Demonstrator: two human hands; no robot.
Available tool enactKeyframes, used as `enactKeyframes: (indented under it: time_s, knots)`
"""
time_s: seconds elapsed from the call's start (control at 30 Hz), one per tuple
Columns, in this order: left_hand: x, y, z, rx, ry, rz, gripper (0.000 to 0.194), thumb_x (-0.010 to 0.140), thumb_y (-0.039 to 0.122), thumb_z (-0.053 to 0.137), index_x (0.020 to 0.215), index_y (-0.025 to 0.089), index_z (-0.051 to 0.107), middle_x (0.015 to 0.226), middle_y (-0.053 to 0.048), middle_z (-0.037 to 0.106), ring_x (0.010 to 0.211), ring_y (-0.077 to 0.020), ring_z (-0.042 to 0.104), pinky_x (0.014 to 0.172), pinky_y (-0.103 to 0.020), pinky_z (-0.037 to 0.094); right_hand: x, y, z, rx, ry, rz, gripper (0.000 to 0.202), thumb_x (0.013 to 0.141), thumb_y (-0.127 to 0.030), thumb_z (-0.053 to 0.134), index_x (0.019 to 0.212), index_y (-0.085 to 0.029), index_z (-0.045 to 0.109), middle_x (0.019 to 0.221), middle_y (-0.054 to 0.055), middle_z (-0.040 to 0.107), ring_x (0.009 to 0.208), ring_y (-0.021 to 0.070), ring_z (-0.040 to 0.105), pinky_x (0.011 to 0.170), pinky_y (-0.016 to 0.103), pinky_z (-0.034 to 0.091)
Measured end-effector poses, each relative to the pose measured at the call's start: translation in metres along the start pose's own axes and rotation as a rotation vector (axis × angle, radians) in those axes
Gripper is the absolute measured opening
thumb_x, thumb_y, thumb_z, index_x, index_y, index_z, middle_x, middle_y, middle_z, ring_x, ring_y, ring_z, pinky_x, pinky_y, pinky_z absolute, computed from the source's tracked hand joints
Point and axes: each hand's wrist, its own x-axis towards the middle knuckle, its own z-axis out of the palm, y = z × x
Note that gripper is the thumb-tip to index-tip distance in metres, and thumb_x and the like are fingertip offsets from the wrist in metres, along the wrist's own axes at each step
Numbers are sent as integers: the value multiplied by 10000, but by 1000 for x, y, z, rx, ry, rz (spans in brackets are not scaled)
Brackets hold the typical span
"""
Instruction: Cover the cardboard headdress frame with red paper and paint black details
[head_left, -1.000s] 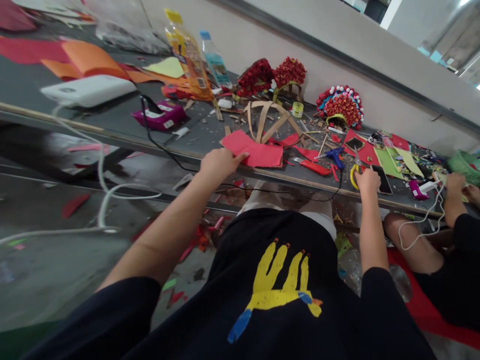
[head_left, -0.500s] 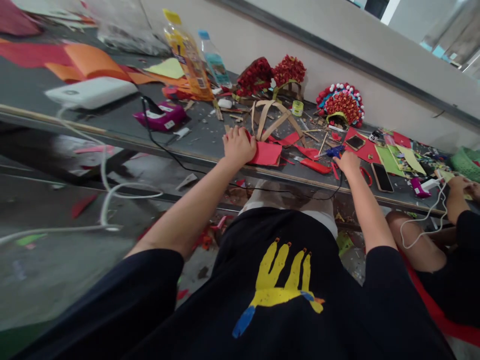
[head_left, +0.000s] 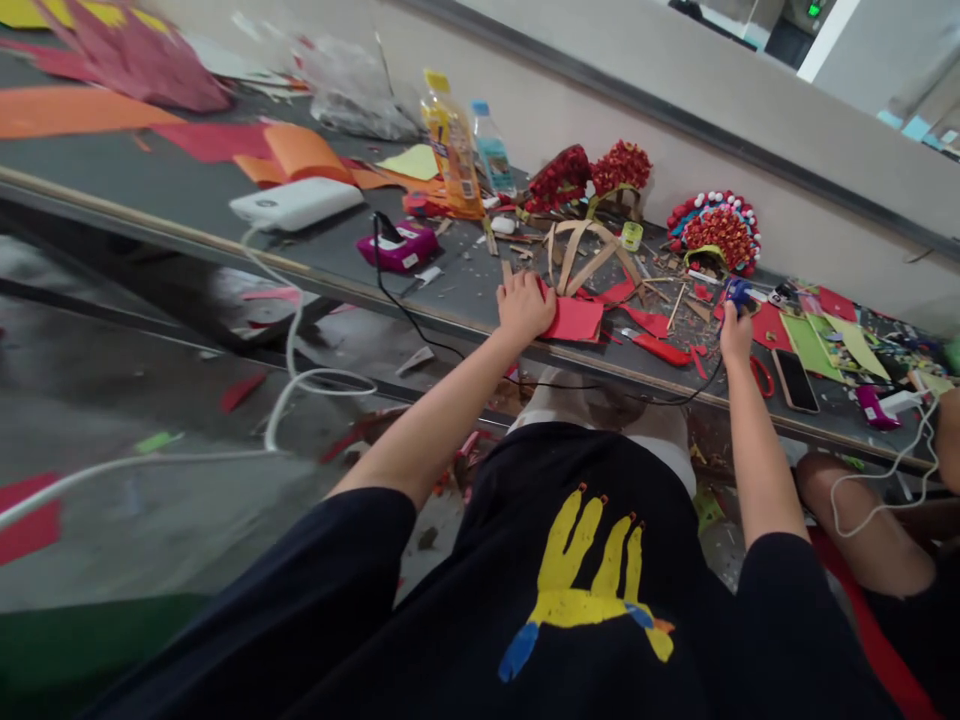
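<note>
- A person stands at a long grey table [head_left: 187, 172] strewn with scraps, both bare hands at its near edge.
- The left hand [head_left: 526, 305] lies over the left end of a red sheet [head_left: 576, 320], fingers extended and slightly bent. Whether they pinch it or only rest on it, I cannot tell.
- The sheet lies at the near edge, in front of the body, its right end uncovered. Light, even pressure should steady it without creasing.
- The right hand [head_left: 736, 333] is closed around a blue glue gun [head_left: 738, 291], farther right. The fingers hide much of it, so the nozzle's direction is unclear; best to treat the tip as hot and keep it off skin and paper.
- A black cord [head_left: 694, 398] sags along the near edge, below the tabletop, toward a purple power strip [head_left: 397, 245] on the left. Leaving slack seems wise, so it does not drag on the sheet.
- An arch of tan strips [head_left: 589, 262] stands just beyond the sheet. It looks easy to bend, so knuckles are better kept clear.
- A red cutter [head_left: 660, 348] lies right of the sheet, between the hands. A low sweep could catch it; lifting over seems safer.
- A phone [head_left: 796, 381] lies near, right of the right hand, best kept away from drips.
</note>
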Motion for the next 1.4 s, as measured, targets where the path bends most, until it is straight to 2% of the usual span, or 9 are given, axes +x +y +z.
enactKeyframes:
  time_s: [0.07, 0.13, 0.2, 0.3, 0.4, 0.63, 0.9, 1.2, 1.4]
  knots:
    - [-4, 6, 4, -12, 18, -21, 589, 895, 371, 383, 1361, 33, 504, 1441, -253, 467, 1358, -385, 398, 1143, -536, 271, -17, -2, 2, 264, -53, 38, 563, 1001, -530, 242, 1204, -119, 568, 862, 92, 698, 817, 179, 686, 723, 256, 513]
    - [-7, 11, 7, -27, 26, -20, 606, 894, 374, 378, 1375, 23, 493, 1459, -252, 448, 1374, -385, 376, 1151, -538, 255, -38, -4, 8, 487, -170, 41, 628, 941, -679, 281, 1132, -164, 587, 695, 12, 640, 623, 137, 639, 603, 224, 486]
    - [-9, 13, 9, -40, 28, -16, 623, 893, 377, 375, 1388, 13, 479, 1474, -252, 432, 1390, -379, 357, 1163, -532, 239, -60, -7, 17, 596, -337, 53, 685, 876, -772, 317, 1033, -174, 611, 664, 1, 633, 576, 126, 628, 542, 213, 460]
    - [-10, 12, 9, -55, 25, -26, 632, 892, 383, 381, 1403, 22, 469, 1488, -238, 423, 1406, -364, 345, 1182, -513, 221, -84, -12, 29, 631, -560, 77, 708, 832, -810, 360, 948, -164, 625, 741, 30, 676, 610, 119, 656, 512, 199, 440]
    - [-9, 10, 8, -62, 15, -23, 631, 896, 387, 384, 1410, 29, 466, 1503, -230, 409, 1418, -357, 333, 1190, -510, 213, -95, -19, 37, 664, -655, 69, 685, 831, -801, 394, 939, -164, 623, 836, 48, 704, 636, 106, 665, 510, 188, 441]
    - [-9, 10, 9, -35, 20, -26, 612, 900, 386, 383, 1402, 49, 480, 1503, -217, 418, 1413, -341, 353, 1192, -505, 231, -94, -34, 44, 723, -695, 75, 620, 858, -748, 448, 922, -160, 633, 844, 38, 704, 596, 79, 644, 478, 167, 423]
    - [-11, 14, 3, -81, -18, -36, 637, 902, 379, 369, 1430, 30, 436, 1533, -229, 364, 1449, -346, 289, 1216, -507, 166, -90, -36, 45, 714, -697, 69, 598, 865, -730, 459, 883, -165, 653, 803, 24, 698, 549, 66, 601, 487, 175, 425]
    - [-12, 14, 4, -66, 8, -31, 623, 893, 379, 388, 1412, 46, 470, 1514, -216, 403, 1434, -346, 322, 1206, -510, 205, -75, -44, 61, 740, -670, 105, 608, 865, -740, 449, 874, -162, 637, 772, 24, 701, 538, 67, 604, 470, 167, 419]
    - [-11, 14, 5, -80, -8, -35, 629, 890, 379, 377, 1415, 43, 461, 1528, -217, 381, 1445, -355, 302, 1211, -523, 182, -72, -44, 66, 778, -682, 147, 574, 835, -739, 506, 807, -175, 603, 719, -9, 669, 478, 50, 541, 465, 173, 408]
